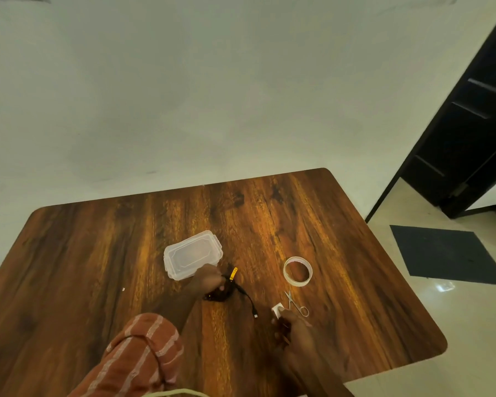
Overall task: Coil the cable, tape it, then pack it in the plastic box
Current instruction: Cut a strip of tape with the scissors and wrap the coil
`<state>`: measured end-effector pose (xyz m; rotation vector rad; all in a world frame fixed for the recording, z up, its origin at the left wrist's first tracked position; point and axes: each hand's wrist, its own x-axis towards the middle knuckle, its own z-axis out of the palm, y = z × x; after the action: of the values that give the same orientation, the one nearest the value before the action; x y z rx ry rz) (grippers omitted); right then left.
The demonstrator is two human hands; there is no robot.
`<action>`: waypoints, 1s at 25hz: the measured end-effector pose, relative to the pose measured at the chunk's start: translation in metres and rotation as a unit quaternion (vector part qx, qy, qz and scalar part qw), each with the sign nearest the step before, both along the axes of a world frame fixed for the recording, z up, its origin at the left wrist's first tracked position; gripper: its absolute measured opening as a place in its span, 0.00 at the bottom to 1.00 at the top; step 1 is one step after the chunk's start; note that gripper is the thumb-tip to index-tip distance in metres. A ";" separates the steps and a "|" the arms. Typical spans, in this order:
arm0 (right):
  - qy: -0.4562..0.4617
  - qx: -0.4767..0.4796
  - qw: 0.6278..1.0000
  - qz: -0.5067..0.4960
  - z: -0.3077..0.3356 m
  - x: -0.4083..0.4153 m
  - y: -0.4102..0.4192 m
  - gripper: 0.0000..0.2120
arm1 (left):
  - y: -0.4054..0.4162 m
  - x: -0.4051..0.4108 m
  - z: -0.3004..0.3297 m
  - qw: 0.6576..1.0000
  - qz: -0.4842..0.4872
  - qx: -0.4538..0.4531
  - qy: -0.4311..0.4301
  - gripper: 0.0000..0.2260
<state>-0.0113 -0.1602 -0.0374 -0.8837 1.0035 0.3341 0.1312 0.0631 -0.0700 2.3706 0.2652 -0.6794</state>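
A black cable (pixel 242 293) lies partly coiled on the wooden table (pixel 98 253), with a yellow tie (pixel 233 273) at its far side and its plug end trailing toward me. My left hand (pixel 209 279) presses down on the coil. My right hand (pixel 291 325) pinches a small white piece of tape (pixel 277 310) to the right of the plug end. A clear plastic box (pixel 192 254) with its lid on stands just behind my left hand. A roll of white tape (pixel 297 271) lies flat to the right of the cable.
Small silver scissors (pixel 296 303) lie between the tape roll and my right hand. The table's right edge drops to a tiled floor with a dark mat (pixel 447 255). A white wall stands behind the table, a dark door (pixel 470 124) at the far right.
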 end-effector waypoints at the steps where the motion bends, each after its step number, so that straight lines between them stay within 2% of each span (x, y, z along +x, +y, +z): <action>1: 0.000 0.007 1.000 -0.004 0.000 0.000 0.000 0.10 | 0.000 -0.001 0.008 0.999 0.030 -0.042 0.017 0.06; 3: -0.008 0.032 0.999 -0.004 0.005 0.000 0.004 0.12 | 0.000 -0.004 0.023 0.994 0.048 -0.098 0.025 0.04; 6: -0.045 0.044 0.998 0.000 0.020 0.008 0.014 0.10 | 0.001 -0.011 0.043 0.991 -0.016 -0.136 -0.011 0.03; 10: -0.099 0.008 0.995 0.016 0.055 0.030 0.033 0.09 | -0.011 -0.026 0.078 0.982 -0.063 -0.092 -0.151 0.09; 13: -0.095 -0.029 0.994 0.035 0.072 0.043 0.050 0.08 | -0.029 -0.043 0.106 0.960 -0.076 -0.042 -0.267 0.11; 15: -0.101 -0.036 0.993 0.043 0.082 0.047 0.059 0.07 | -0.039 -0.057 0.119 0.946 -0.061 -0.050 -0.316 0.12; 19: -0.099 -0.010 0.995 0.011 0.105 0.046 0.065 0.04 | -0.051 -0.084 0.143 0.922 -0.055 -0.082 -0.373 0.10; 21: -0.093 0.035 0.995 0.021 0.112 0.044 0.062 0.04 | -0.053 -0.097 0.153 0.908 -0.081 -0.056 -0.407 0.10; 23: -0.087 0.077 0.992 0.050 0.115 0.042 0.061 0.04 | -0.054 -0.105 0.154 0.917 -0.089 -0.024 -0.388 0.10; 25: -0.078 0.102 0.990 0.063 0.120 0.038 0.061 0.03 | -0.054 -0.112 0.156 0.932 -0.069 -0.046 -0.354 0.09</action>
<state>0.0264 -0.0993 0.0826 -0.7766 0.7556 0.4590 0.0187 0.0092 0.0861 2.3852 -0.2441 0.1333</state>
